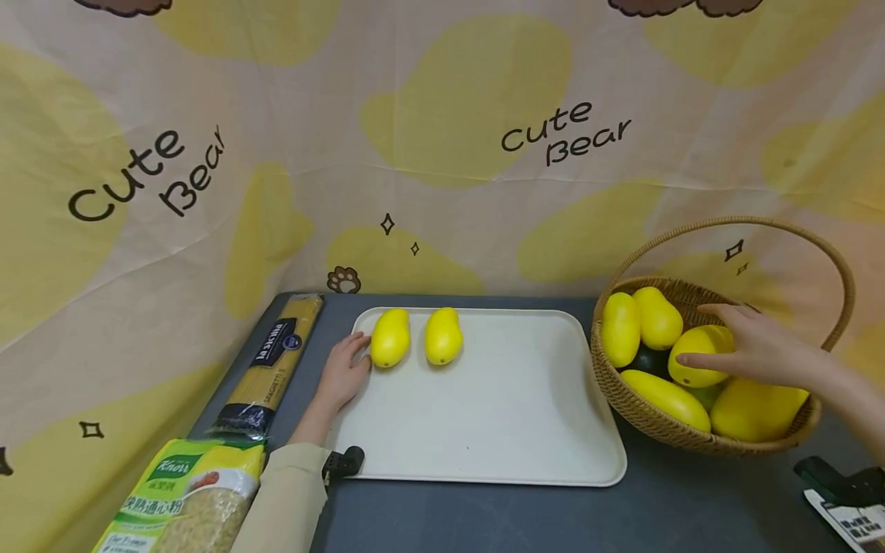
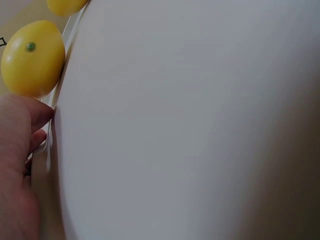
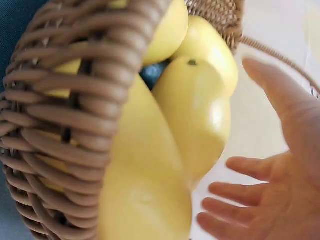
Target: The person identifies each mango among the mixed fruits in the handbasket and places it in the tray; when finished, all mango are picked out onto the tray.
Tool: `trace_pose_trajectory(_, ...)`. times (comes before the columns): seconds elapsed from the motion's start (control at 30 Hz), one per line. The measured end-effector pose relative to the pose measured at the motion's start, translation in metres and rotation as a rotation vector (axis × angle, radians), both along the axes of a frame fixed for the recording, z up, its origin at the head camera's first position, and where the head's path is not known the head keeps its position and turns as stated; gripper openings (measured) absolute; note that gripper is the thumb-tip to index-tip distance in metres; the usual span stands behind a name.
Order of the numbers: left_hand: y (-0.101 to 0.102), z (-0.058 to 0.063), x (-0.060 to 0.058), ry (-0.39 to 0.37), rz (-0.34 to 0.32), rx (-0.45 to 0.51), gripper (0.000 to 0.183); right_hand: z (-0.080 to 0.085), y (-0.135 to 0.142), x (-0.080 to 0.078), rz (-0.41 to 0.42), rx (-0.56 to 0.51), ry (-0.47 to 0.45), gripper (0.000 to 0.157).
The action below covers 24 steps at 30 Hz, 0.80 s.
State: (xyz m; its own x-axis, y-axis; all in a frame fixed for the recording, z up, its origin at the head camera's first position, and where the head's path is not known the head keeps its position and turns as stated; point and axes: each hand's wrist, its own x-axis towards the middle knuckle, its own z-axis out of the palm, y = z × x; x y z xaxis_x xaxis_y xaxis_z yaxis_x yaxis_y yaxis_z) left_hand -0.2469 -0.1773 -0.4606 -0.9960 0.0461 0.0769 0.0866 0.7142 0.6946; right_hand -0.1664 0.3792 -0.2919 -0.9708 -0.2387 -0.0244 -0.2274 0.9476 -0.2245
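My right hand (image 1: 767, 346) reaches over a wicker basket (image 1: 622, 399), thumb and fingers spread apart on either side of a yellow mango (image 1: 698, 342). In the right wrist view, a gap shows between the fingertips (image 3: 217, 190) and the mango (image 3: 192, 110), and nothing is held. My left hand (image 1: 343, 372) rests at the left rim of a white tray (image 1: 498, 399), fingers loosely bent. Its fingertips are close to a yellow mango (image 1: 390, 338) lying on the tray, also seen in the left wrist view. A second mango (image 1: 443, 336) lies just right of that one.
Several more yellow fruits (image 1: 665, 399) and a dark green one (image 1: 650, 361) fill the basket, whose tall handle (image 1: 747, 221) arches above. Left of the tray lie a spaghetti pack (image 1: 273, 365) and a Knorr pasta bag (image 1: 187, 499). A patterned cloth (image 1: 442, 153) hangs behind the table.
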Motion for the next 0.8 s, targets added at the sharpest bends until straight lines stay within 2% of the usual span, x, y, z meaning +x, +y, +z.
trace_pose_trajectory(0.13, 0.0, -0.001, 0.0, 0.005, 0.004, 0.005, 0.045, -0.007, 0.009, -0.001, -0.005, 0.021, -0.087, 0.098)
trace_pose_trajectory(0.27, 0.0, -0.002, -0.001, 0.007, 0.006, 0.006, 0.045, -0.013, 0.013, -0.001, -0.001, 0.007, -0.122, 0.101)
trace_pose_trajectory(0.8, 0.0, -0.001, 0.0, 0.015, 0.006, 0.014, 0.044, -0.022, 0.016, -0.002, 0.004, 0.038, -0.054, 0.1)
